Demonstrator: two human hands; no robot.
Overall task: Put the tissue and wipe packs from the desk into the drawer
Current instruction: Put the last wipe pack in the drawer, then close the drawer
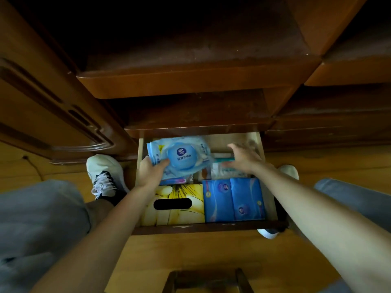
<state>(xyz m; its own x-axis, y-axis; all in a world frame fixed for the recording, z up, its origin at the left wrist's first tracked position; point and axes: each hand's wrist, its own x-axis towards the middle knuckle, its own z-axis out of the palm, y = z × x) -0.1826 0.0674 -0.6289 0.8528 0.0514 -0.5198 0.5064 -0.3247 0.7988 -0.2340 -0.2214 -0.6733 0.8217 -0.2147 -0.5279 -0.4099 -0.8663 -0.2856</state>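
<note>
Left hand [151, 173] grasps a round-lidded blue wipe pack [179, 155] over the open drawer [269, 187], frame centre. Right hand [243, 159], released with fingers spread, hovers above small packs at the drawer's back. Step: placement; next, lowering the pack into free space.

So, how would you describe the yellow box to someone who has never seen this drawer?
Look in the open wooden drawer between the person's feet. In its near-left corner lies the yellow tissue box, beside two dark blue packs. Only it has a flower print and a black oval slot.
</note>
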